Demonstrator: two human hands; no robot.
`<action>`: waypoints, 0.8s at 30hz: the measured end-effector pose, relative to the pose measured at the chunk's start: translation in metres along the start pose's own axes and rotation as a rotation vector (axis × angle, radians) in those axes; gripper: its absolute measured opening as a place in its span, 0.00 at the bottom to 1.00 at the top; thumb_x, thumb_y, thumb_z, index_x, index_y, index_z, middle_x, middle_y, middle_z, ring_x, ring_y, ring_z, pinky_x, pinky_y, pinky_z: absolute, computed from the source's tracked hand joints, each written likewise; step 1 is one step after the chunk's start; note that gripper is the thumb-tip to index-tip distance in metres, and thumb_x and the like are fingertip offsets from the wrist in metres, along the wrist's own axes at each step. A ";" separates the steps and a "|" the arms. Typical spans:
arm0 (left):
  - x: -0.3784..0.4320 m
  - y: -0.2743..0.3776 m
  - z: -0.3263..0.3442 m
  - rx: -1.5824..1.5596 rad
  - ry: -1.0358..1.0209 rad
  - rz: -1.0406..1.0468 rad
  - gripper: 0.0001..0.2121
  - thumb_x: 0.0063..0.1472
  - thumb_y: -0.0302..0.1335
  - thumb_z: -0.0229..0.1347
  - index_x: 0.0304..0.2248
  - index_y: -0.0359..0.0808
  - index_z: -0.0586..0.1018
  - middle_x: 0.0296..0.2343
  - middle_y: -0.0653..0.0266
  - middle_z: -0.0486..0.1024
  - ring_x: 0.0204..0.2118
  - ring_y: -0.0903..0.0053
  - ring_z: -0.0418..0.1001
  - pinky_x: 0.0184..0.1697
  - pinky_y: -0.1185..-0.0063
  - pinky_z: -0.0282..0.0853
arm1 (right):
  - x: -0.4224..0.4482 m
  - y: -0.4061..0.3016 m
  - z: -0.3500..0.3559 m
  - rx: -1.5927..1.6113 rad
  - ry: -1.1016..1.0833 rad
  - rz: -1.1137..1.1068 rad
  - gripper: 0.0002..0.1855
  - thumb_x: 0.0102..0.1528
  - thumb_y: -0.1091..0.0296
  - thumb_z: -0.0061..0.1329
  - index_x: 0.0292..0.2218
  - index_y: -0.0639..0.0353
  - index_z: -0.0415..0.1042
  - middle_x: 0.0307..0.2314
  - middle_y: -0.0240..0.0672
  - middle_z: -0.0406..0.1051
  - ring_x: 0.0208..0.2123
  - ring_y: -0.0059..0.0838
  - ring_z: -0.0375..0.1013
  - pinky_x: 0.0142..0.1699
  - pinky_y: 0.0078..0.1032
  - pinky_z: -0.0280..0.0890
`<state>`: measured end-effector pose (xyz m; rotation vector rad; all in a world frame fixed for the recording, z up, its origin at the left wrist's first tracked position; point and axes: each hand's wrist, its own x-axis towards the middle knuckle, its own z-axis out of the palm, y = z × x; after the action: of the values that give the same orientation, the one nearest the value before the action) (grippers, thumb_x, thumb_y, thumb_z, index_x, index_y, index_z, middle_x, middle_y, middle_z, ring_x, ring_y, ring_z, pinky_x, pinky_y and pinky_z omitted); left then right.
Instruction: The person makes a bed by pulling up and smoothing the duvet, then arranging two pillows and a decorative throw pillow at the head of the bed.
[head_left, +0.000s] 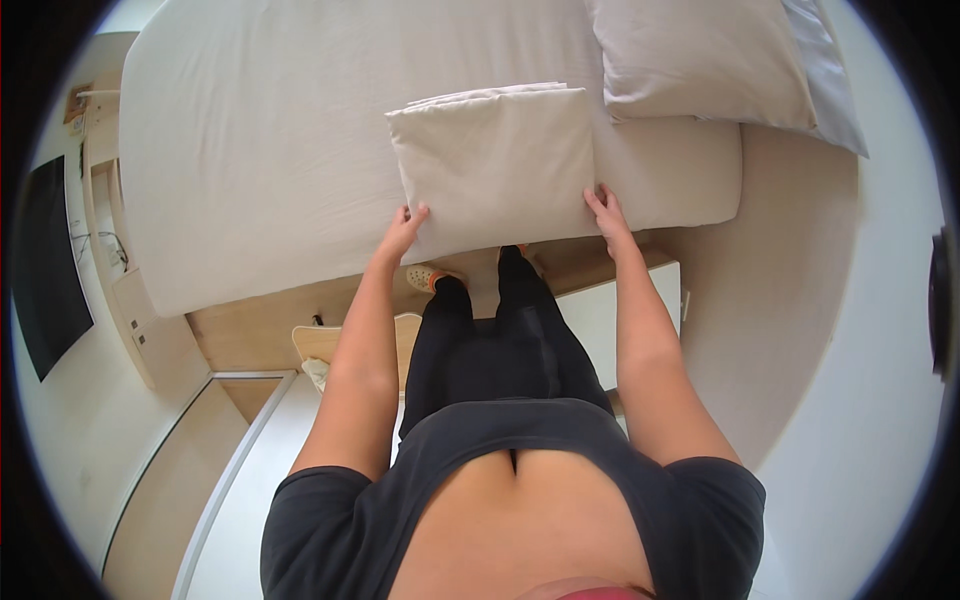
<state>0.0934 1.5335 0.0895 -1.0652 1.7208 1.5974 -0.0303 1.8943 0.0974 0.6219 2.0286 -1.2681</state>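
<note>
A folded beige bed cloth (499, 161), its layers showing at the far edge, lies on the beige-sheeted mattress (270, 150) at the side nearest me. My left hand (405, 229) grips its near left corner, thumb on top and fingers partly hidden beneath. At the right side edge, my right hand (607, 210) pinches the cloth between thumb and fingers, and some fingers are partly hidden. Right of the cloth's far part rests a beige pillow (697, 60), with a pale grey-blue pillow (832, 82) partly under it.
Below the mattress side are a wooden bed base (255, 322), a light wooden chair or board (319, 341) at left and a white panel (652, 300) at right. A wall-mounted black screen (52, 270) and a wooden shelf unit (135, 300) stand at far left. My feet are beside the bed.
</note>
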 end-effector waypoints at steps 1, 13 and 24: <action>0.006 0.003 0.003 0.005 0.060 0.041 0.37 0.53 0.52 0.50 0.53 0.34 0.56 0.47 0.54 0.62 0.50 0.66 0.59 0.52 0.71 0.55 | 0.009 -0.001 0.003 0.027 -0.005 -0.054 0.46 0.47 0.46 0.52 0.56 0.65 0.47 0.52 0.46 0.54 0.53 0.35 0.56 0.55 0.27 0.51; 0.026 0.081 0.039 -0.419 0.288 0.216 0.35 0.52 0.48 0.55 0.50 0.32 0.58 0.43 0.55 0.66 0.45 0.70 0.65 0.48 0.74 0.62 | 0.042 -0.059 0.025 0.353 -0.143 -0.340 0.35 0.49 0.50 0.53 0.50 0.67 0.58 0.42 0.41 0.66 0.44 0.29 0.65 0.49 0.25 0.59; 0.047 0.069 0.052 -0.325 0.233 0.062 0.38 0.51 0.51 0.54 0.51 0.30 0.56 0.45 0.54 0.64 0.47 0.68 0.64 0.47 0.73 0.63 | 0.044 -0.090 -0.020 0.133 -0.090 -0.111 0.38 0.46 0.44 0.52 0.48 0.69 0.61 0.39 0.43 0.69 0.40 0.35 0.69 0.46 0.28 0.62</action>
<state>0.0047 1.5748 0.0809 -1.4139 1.6880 1.9012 -0.1276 1.8771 0.1244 0.5089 1.9390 -1.4787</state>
